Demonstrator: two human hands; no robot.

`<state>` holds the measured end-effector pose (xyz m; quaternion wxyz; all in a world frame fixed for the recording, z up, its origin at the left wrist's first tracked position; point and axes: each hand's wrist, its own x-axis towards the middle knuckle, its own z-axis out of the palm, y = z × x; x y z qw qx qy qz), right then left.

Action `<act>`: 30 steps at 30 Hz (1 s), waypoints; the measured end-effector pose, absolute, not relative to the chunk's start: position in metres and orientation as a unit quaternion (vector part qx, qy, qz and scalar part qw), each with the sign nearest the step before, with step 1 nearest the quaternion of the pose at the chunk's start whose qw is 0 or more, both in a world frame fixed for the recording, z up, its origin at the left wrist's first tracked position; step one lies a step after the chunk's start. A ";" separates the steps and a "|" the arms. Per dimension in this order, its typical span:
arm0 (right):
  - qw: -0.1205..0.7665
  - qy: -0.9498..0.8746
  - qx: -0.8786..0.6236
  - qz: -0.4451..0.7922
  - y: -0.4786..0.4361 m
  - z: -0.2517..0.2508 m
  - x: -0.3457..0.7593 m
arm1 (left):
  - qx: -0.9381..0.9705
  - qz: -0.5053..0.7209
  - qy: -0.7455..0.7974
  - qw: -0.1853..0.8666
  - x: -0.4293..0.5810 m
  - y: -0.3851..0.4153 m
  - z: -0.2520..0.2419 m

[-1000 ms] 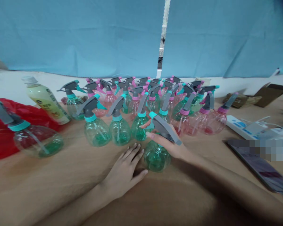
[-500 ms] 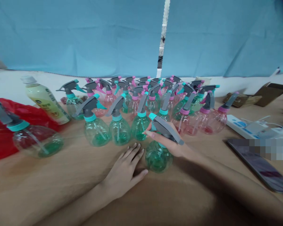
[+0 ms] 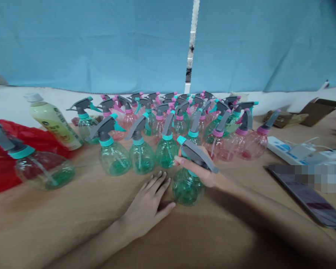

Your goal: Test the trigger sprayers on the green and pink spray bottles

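My right hand [image 3: 205,170] is wrapped round the neck and trigger of a green spray bottle [image 3: 188,188] with a grey and turquoise head. The bottle stands on the wooden table [image 3: 100,224], its nozzle pointing up and away to the left. Beside it, my left hand [image 3: 147,203] lies palm down with fingers spread, holding nothing. Just beyond my fingertips stand a green spray bottle [image 3: 167,151] and another green spray bottle [image 3: 142,157]. Parts of the held bottle's trigger are hidden behind my right fingers.
Several pink and green spray bottles [image 3: 128,119] crowd the back. At left are a lone spray bottle [image 3: 49,170], a red plastic bag [image 3: 4,175] and a drink bottle [image 3: 54,121]. A phone [image 3: 305,198], power strip [image 3: 282,149] and cardboard box [image 3: 320,112] lie at right.
My right fingers have shifted slightly on the spray bottle's trigger, the thumb a little lower. The bottle and my left hand stay in place; the view has moved slightly.
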<state>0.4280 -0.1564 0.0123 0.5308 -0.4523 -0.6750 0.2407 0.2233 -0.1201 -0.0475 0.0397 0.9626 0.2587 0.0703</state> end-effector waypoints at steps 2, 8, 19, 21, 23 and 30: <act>0.532 -0.674 -0.453 0.241 -0.156 0.013 0.428 | 0.963 0.079 0.256 0.038 0.223 -0.120 -0.047; 0.538 -0.671 -0.443 0.255 -0.158 0.016 0.426 | 0.964 0.098 0.246 0.035 0.223 -0.120 -0.049; 0.601 -0.639 -0.404 0.258 -0.158 0.009 0.403 | 0.933 0.159 0.284 0.154 0.219 -0.133 -0.042; 0.594 -0.646 -0.407 0.254 -0.159 0.010 0.392 | 0.919 0.187 0.291 0.188 0.215 -0.138 -0.039; 0.586 -0.655 -0.406 0.250 -0.158 0.012 0.379 | 0.908 0.215 0.293 0.206 0.207 -0.143 -0.036; 0.574 -0.687 -0.365 0.254 -0.143 0.016 0.306 | 0.853 0.290 0.381 0.206 0.154 -0.152 -0.040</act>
